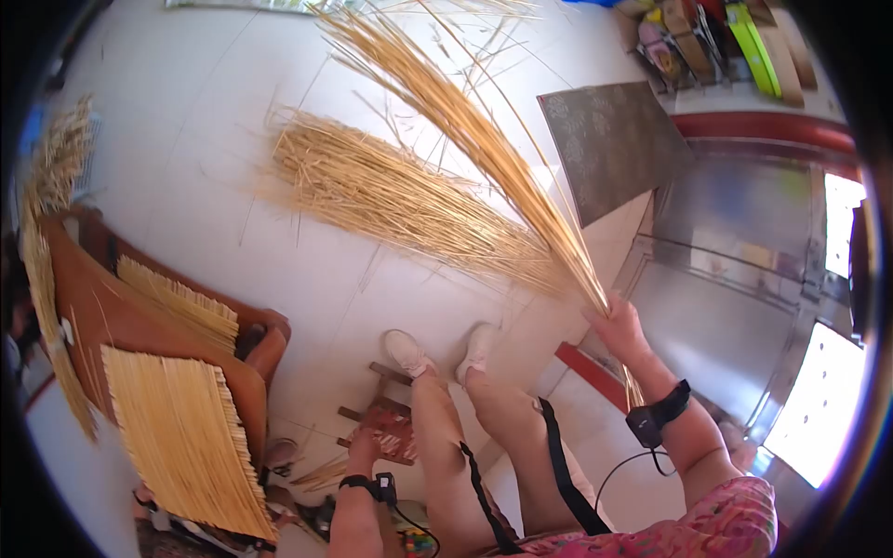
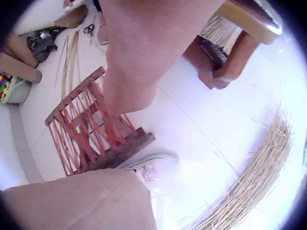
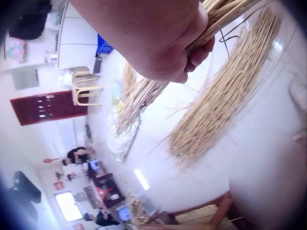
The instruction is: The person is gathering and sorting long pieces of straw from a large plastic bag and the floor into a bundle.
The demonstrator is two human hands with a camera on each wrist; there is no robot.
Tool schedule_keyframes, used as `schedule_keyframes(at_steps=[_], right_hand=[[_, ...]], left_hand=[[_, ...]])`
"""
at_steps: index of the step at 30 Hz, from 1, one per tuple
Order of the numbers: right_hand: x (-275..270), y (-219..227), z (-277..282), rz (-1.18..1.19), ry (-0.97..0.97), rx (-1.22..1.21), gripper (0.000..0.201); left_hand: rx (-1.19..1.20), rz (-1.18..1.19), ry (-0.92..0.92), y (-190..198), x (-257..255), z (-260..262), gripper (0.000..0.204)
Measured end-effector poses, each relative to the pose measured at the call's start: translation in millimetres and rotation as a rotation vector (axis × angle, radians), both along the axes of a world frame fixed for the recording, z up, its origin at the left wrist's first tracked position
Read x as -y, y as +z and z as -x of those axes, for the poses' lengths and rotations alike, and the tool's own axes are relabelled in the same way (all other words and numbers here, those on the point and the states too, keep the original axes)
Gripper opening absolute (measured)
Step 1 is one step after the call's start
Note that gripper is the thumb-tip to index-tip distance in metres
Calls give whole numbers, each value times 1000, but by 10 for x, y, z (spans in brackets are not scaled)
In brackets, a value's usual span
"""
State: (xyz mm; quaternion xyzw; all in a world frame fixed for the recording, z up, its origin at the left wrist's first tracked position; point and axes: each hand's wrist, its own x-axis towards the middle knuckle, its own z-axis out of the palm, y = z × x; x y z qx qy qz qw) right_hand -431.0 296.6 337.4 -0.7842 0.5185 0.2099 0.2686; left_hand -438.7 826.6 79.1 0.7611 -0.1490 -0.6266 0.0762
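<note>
In the head view my right hand (image 1: pixel 616 327) grips a long bundle of straw stalks (image 1: pixel 493 149) near its thin end, and the bundle slants up and to the left. The right wrist view shows the fingers curled round the stalks. Beneath it, a thicker heap of straw (image 1: pixel 400 200) lies on the floor. My left hand (image 1: pixel 367 448) is low beside my leg, over a small wooden stool (image 2: pixel 98 129) laced with red cord. In the left wrist view the hand overlaps the stool's edge; its fingers are hidden, so I cannot tell whether they grip it.
A straw mat (image 1: pixel 181 432) hangs over a brown wooden chair (image 1: pixel 153 325) on the left, with more straw draped on its back. A grey board (image 1: pixel 605 149) and boxes (image 1: pixel 688 42) are on the right. Scissors (image 2: pixel 89 29) and loose stalks (image 2: pixel 72 62) lie near the stool.
</note>
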Motion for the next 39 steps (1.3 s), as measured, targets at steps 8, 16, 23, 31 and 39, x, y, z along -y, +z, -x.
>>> schedule_keyframes(at_steps=[8, 16, 23, 31, 39], right_hand=[[680, 110, 322, -71, -319, 356, 30], [643, -1401, 2052, -82, -627, 495, 22], [9, -2080, 3074, -23, -1102, 471, 17], [-775, -2181, 3950, 39, -1272, 159, 18], [-1454, -2742, 4668, -38, -1440, 109, 19]], left_hand=[[291, 191, -337, -556, 626, -1019, 27], [453, 233, -306, 130, 2805, -1982, 38], [517, 174, -607, -200, 4263, -2444, 69], [546, 309, -800, -457, 5366, -2253, 77], [540, 444, -791, -1456, 6002, -1736, 72]])
